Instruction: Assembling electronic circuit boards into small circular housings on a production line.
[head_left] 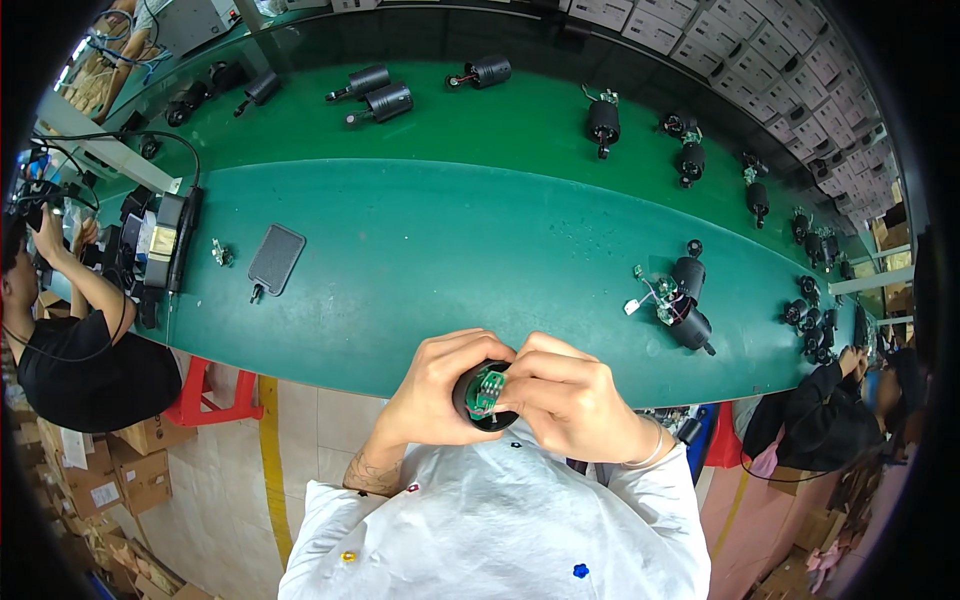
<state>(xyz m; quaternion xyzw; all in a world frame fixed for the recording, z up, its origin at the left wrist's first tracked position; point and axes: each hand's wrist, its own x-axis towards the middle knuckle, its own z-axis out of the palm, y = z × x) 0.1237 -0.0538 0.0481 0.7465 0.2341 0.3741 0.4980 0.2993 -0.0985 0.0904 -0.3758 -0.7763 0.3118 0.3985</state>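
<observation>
Close to my body, at the table's near edge, my left hand is wrapped round a black cylindrical housing with its open end facing up. A small green circuit board sits in the mouth of that housing. The fingers of my right hand pinch at the board's right edge; their tips partly cover it. How deep the board goes into the housing is hidden. To the right on the table lie two black cylinders with a loose board and a white connector on wires.
On the green table, a grey flat pad and a small loose board lie left. Several black cylinders rest on the far belt. Co-workers sit left and right; a red stool stands below left.
</observation>
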